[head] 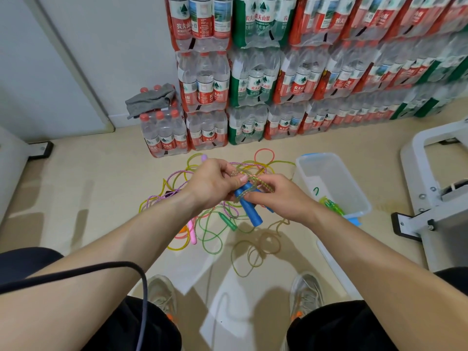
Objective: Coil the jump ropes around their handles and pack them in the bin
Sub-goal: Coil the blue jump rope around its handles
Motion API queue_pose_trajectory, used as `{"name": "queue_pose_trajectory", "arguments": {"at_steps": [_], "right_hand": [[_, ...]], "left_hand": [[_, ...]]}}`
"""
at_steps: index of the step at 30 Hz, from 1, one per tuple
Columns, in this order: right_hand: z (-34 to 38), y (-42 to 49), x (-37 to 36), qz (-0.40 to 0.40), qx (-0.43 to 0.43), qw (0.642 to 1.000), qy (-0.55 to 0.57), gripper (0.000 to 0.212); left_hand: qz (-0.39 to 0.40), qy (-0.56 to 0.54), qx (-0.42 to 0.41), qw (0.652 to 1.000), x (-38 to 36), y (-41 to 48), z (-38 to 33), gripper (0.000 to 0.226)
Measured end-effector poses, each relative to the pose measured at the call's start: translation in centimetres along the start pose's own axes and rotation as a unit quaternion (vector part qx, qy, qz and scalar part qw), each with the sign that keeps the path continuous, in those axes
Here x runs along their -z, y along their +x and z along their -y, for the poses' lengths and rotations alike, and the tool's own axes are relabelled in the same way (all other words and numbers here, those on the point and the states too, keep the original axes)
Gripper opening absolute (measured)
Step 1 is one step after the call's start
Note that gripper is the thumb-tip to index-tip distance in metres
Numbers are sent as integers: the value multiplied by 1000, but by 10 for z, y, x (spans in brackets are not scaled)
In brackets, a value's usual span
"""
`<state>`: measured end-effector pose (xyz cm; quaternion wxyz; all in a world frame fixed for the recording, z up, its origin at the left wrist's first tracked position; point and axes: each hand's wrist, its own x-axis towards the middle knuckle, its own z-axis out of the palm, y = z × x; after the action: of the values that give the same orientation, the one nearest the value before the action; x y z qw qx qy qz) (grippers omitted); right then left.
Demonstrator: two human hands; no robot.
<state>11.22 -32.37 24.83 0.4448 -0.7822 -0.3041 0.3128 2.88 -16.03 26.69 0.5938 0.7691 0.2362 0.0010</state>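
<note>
Fingers point(236, 179) of L hand point(215, 183) are pinching glitter rope point(266, 186) onto blue handles point(249, 210); R hand point(281, 196) is gripping the handles. Wraps prob. needing tight, even turns, slack feeding from below; bin point(329, 171) is sitting right of fingers.

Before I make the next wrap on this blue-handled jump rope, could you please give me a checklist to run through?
1. Blue handles held together by right grip: ok.
2. Left grip pinches the rope at the handles: ok.
3. Coiling finished: not ok; rope tail lies looped on the floor.
4. Tail free of the other jump ropes: cannot tell.
5. Bin open, with room beside the green jump rope: ok.
</note>
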Motion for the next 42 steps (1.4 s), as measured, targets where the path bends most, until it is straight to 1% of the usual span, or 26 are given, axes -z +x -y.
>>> {"name": "queue_pose_trajectory", "arguments": {"at_steps": [2, 4, 6, 8, 10, 12, 13, 15, 16, 18, 21, 24, 26, 29, 32, 35, 38, 42], "right_hand": [[-2, 0, 1, -1, -2, 999, -35, 17], [-2, 0, 3, 10, 0, 998, -54, 19], [0, -1, 5, 23, 1, 997, -78, 25], [3, -1, 7, 25, -5, 995, -92, 17], [5, 1, 11, 11, -3, 987, -162, 9], [5, 4, 16, -27, 10, 969, -244, 10], [6, 4, 18, -38, 11, 969, -246, 15], [8, 5, 23, -24, 2, 979, -203, 29], [11, 4, 25, -9, 0, 983, -182, 30], [17, 3, 31, 6, 1, 984, -178, 24], [21, 5, 39, -31, 28, 974, -221, 22], [16, 6, 36, -77, 32, 970, -228, 25], [11, 6, 32, -60, 34, 970, -232, 27], [9, 6, 32, -2, 41, 959, -281, 31], [14, 5, 30, 59, 7, 940, -336, 21], [17, 4, 26, 92, -27, 921, -376, 27], [14, 3, 25, 95, -36, 920, -378, 19], [7, 2, 20, 67, -39, 945, -318, 20]], "left_hand": [[-10, 5, -6, 1000, -3, 1, 5, 27], [-17, 14, -10, 1000, -4, 2, 9, 27], [-25, 41, -17, 999, -5, 3, 11, 25], [-32, 74, -22, 996, -4, 4, 11, 24], [-36, 101, -24, 994, -3, 5, 12, 24], [-40, 140, -28, 989, 0, 7, 14, 22], [-39, 152, -28, 987, 0, 7, 15, 22], [-36, 166, -25, 985, 1, 6, 16, 21], [-35, 172, -26, 984, 1, 5, 16, 20], [-34, 167, -25, 985, 0, 5, 16, 17], [-39, 132, -16, 990, -1, 7, 17, 15], [-35, 134, -14, 990, -2, 7, 17, 14], [-31, 147, -13, 989, -2, 7, 18, 16], [-25, 176, -11, 984, -5, 7, 26, 19], [-14, 183, -11, 983, -9, 6, 30, 19], [-2, 207, -28, 978, -11, 5, 28, 18], [0, 211, -32, 977, -14, 4, 28, 21], [3, 207, -37, 978, -15, 4, 26, 23]]}}
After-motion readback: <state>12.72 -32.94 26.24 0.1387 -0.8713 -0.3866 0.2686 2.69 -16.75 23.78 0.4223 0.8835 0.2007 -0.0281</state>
